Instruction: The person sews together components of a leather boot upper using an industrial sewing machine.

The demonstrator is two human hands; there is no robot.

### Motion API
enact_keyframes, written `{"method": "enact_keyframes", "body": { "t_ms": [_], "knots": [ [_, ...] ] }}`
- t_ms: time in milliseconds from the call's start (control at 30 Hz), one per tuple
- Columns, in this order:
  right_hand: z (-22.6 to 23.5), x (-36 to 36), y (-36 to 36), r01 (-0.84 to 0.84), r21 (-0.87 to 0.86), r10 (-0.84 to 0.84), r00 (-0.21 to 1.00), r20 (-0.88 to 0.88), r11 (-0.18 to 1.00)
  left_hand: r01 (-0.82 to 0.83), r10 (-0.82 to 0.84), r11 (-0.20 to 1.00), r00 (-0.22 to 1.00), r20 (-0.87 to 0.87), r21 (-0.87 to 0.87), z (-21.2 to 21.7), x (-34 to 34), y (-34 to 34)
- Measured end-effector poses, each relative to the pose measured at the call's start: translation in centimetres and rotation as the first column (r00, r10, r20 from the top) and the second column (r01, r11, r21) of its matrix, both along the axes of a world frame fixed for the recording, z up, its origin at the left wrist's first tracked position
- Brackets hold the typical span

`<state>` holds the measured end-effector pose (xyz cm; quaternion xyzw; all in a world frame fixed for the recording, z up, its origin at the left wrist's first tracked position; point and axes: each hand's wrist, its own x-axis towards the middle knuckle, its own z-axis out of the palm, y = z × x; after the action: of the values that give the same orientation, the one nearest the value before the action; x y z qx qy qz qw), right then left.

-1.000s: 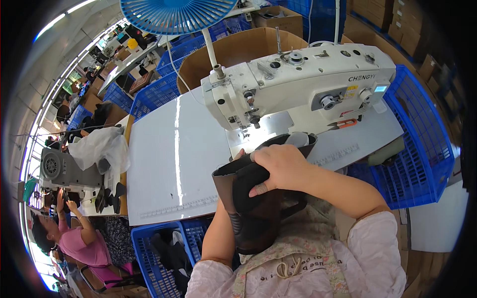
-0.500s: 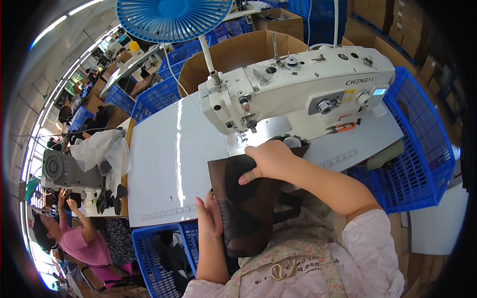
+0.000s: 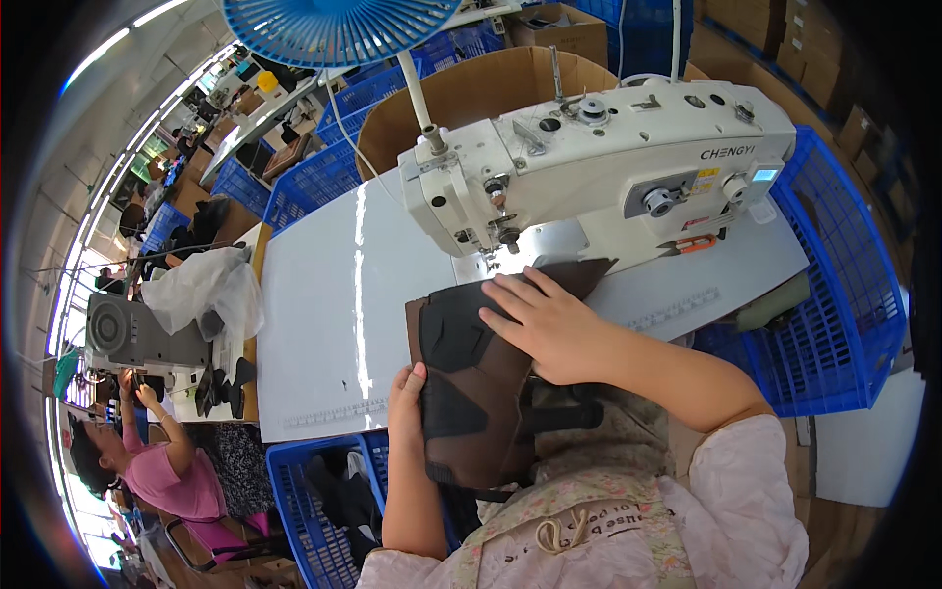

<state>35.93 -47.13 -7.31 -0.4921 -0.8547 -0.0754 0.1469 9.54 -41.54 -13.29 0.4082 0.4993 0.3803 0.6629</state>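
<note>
My right hand (image 3: 554, 329) presses flat, open, on the soft floppy brown boot piece (image 3: 471, 393); left hand (image 3: 405, 402) pinches its near-left edge, best grip there.

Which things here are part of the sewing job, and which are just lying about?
In use: dark brown leather piece; right hand flat on it; left hand at its edge; white sewing machine; white table.
Lying about: blue fan; blue crates; cardboard box; white plastic bag.
</note>
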Motion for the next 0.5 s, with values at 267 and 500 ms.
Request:
{"method": "enact_keyframes", "body": {
  "t_ms": [267,500],
  "knots": [
    [-2.2,1.0,1.6,0.022,0.03,-0.023,0.999,0.048,0.999,0.023,-0.024,1.0,0.999,0.049,0.014,-1.1,0.5,1.3],
    [-1.6,1.4,2.8,0.009,-0.22,-0.008,1.0,0.007,0.976,0.052,-0.052,0.997,0.999,0.016,0.049,-1.1,0.6,1.2]
  ]
}}
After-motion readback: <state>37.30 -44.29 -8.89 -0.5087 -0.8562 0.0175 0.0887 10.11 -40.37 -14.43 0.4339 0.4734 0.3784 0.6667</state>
